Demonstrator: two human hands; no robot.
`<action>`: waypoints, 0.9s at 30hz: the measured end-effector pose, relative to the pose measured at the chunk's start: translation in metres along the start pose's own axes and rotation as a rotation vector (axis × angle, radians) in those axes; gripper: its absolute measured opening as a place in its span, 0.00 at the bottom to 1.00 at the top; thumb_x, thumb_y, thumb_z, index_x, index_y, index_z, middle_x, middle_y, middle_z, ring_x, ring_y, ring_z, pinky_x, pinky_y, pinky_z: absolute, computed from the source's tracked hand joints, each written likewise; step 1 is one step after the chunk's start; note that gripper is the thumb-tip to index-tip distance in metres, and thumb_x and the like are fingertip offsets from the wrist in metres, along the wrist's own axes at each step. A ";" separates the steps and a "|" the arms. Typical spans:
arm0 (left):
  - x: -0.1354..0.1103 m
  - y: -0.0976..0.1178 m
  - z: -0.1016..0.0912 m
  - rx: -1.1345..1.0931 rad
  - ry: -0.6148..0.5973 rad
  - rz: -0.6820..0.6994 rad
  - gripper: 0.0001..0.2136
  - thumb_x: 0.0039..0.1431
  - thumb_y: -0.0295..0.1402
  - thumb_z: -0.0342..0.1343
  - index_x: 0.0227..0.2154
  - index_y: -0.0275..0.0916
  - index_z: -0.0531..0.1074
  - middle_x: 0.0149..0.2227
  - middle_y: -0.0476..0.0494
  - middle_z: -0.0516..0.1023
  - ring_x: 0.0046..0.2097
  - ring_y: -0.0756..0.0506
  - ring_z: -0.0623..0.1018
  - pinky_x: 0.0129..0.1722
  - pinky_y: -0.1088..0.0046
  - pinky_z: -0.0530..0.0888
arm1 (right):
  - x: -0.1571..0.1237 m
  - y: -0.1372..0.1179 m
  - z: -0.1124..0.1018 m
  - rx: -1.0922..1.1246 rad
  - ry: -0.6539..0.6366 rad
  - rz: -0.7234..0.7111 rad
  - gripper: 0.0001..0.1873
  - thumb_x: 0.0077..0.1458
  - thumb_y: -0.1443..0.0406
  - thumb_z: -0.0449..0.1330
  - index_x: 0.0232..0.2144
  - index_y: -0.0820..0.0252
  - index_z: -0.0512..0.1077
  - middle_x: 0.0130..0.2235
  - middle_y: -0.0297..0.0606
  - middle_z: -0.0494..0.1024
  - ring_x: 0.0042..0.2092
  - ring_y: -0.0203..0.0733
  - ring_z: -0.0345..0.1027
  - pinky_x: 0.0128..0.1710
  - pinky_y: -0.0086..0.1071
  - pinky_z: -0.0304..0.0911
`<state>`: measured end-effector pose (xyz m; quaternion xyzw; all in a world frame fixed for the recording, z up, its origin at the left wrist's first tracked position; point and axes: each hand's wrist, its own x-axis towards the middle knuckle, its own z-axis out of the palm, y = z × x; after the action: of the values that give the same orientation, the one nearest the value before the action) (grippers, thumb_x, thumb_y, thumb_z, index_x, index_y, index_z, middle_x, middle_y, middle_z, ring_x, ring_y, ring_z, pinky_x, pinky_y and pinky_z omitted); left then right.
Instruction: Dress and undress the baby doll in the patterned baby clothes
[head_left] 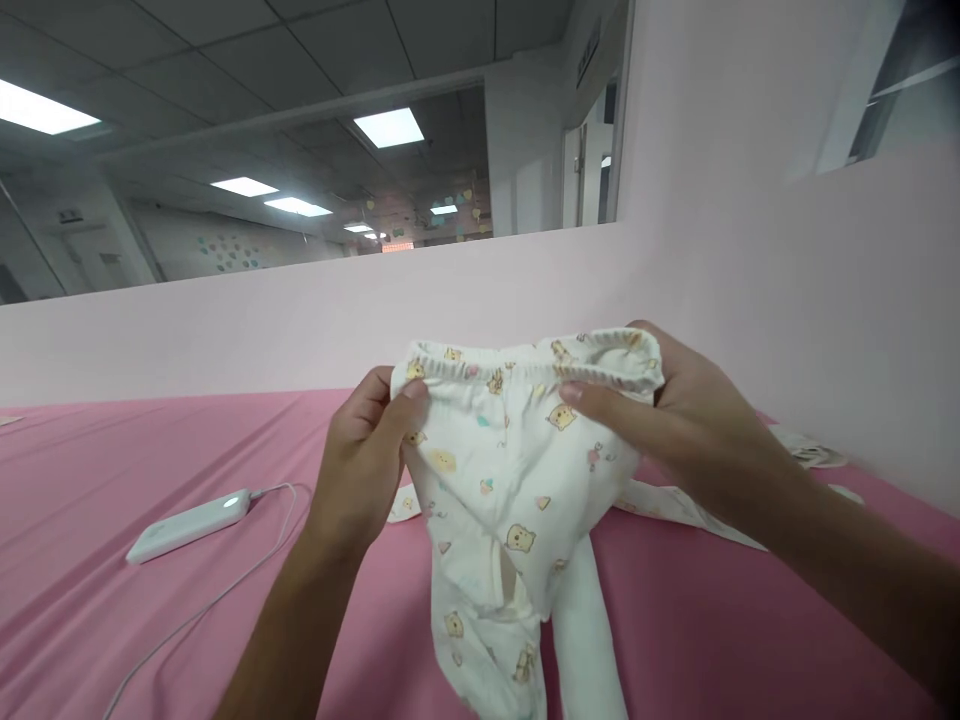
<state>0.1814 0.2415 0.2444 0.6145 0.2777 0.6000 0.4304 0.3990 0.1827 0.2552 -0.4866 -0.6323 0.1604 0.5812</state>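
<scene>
A small pair of white baby pants (487,470) with a printed pattern of yellow animals hangs upright between my hands. My left hand (367,450) pinches the left end of the elastic waistband, thumb in front. At the right end, my right hand (675,410) grips the waistband with its thumb across the front and its other fingers mostly hidden behind the cloth. The waistband is stretched and gapes a little on the right. Both legs dangle down; the left one shows the print, the right one looks plain white.
A pink sheet (262,450) covers the surface below. On it at left lies a white power bank (191,525) with a white cable (217,597). More printed cloth (682,508) lies behind the pants, and white fabric (806,447) at right. A pale wall (300,320) with a window rises behind.
</scene>
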 end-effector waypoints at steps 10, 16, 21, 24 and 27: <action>0.016 0.017 0.027 0.030 -0.060 -0.076 0.21 0.53 0.31 0.52 0.52 0.42 0.68 0.24 0.51 0.71 0.25 0.50 0.73 0.22 0.77 0.70 | -0.011 0.007 -0.024 -0.022 -0.066 -0.085 0.24 0.53 0.55 0.62 0.52 0.48 0.67 0.38 0.37 0.78 0.34 0.42 0.75 0.27 0.32 0.70; 0.015 0.042 0.027 0.081 -0.136 0.159 0.14 0.57 0.34 0.57 0.47 0.44 0.74 0.26 0.50 0.72 0.25 0.51 0.73 0.22 0.79 0.70 | -0.020 -0.010 -0.039 -0.191 0.070 -0.150 0.14 0.49 0.51 0.64 0.30 0.54 0.74 0.30 0.35 0.78 0.25 0.36 0.70 0.18 0.25 0.65; 0.006 0.060 0.034 0.231 -0.203 0.275 0.15 0.47 0.31 0.67 0.40 0.42 0.78 0.27 0.51 0.74 0.32 0.48 0.76 0.26 0.80 0.70 | -0.021 -0.020 -0.042 -0.457 0.205 -0.187 0.21 0.46 0.46 0.64 0.21 0.56 0.69 0.18 0.30 0.69 0.15 0.29 0.54 0.10 0.23 0.49; 0.010 0.059 0.032 0.298 -0.329 0.154 0.08 0.45 0.27 0.67 0.31 0.39 0.78 0.25 0.51 0.73 0.29 0.49 0.75 0.23 0.81 0.66 | -0.013 -0.022 -0.043 -0.392 0.177 -0.256 0.21 0.48 0.48 0.64 0.20 0.58 0.68 0.24 0.32 0.73 0.18 0.27 0.57 0.13 0.23 0.52; 0.019 0.056 0.024 0.357 -0.391 0.147 0.05 0.47 0.29 0.66 0.25 0.38 0.75 0.25 0.50 0.73 0.28 0.50 0.74 0.22 0.80 0.64 | 0.001 -0.022 -0.046 -0.201 0.185 -0.309 0.17 0.50 0.54 0.65 0.23 0.59 0.69 0.32 0.35 0.76 0.26 0.31 0.67 0.20 0.24 0.61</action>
<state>0.1977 0.2265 0.3040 0.8032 0.2454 0.4413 0.3160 0.4308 0.1567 0.2850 -0.4518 -0.6563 -0.0399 0.6030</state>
